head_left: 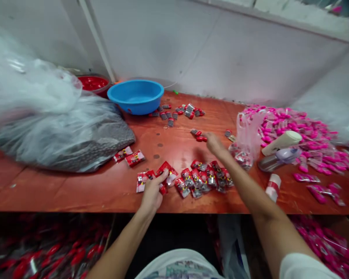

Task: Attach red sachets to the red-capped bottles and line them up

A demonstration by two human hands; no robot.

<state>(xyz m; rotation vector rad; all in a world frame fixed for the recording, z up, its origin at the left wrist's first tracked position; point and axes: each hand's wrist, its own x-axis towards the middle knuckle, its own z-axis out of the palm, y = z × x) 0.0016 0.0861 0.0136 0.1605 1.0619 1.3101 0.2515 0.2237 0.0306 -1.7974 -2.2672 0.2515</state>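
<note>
My left hand (154,192) is closed at the table's front, its thumb pressed on a red printed packet (170,174). Other red packets (141,182) lie under and beside that hand. Farther back, my right hand (215,145) stretches over the table, slightly blurred. Its fingertips meet a small red-and-grey piece (202,138); another such piece (196,132) is just beyond. Between my arms lies a pile of filled red packets (203,178) with grey contents showing. Loose red-and-grey pieces (189,111) are scattered toward the wall.
A blue basin (136,97) and a red tub (93,83) stand at the back left. A large clear bag (75,131) of dark material fills the left. On the right are a small plastic bag (248,135), bottles (279,159) and a pink heap (302,135).
</note>
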